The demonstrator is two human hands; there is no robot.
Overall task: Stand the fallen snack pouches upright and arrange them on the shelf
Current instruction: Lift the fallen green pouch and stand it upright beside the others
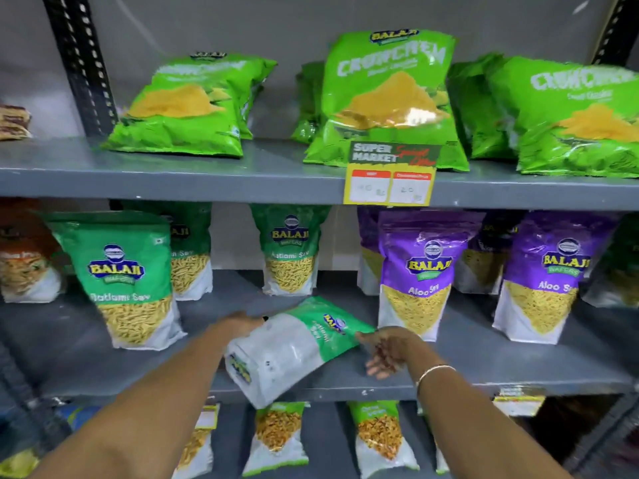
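Note:
A green and white Ratlami Sev pouch (294, 347) lies tilted on its back on the middle shelf (484, 368), its bottom end hanging over the front edge. My left hand (242, 323) grips its left upper side. My right hand (387, 350) touches its green top end, thumb on the pouch and fingers spread below. Other green Ratlami Sev pouches stand upright: one at the front left (128, 281), one behind it (190, 250) and one at the back centre (290, 254).
Purple Aloo Sev pouches (418, 274) (543, 278) stand at the right of the same shelf. Light green Crunchem bags (390, 98) lean on the upper shelf above a yellow price tag (390, 181). More pouches (276, 437) stand on the shelf below.

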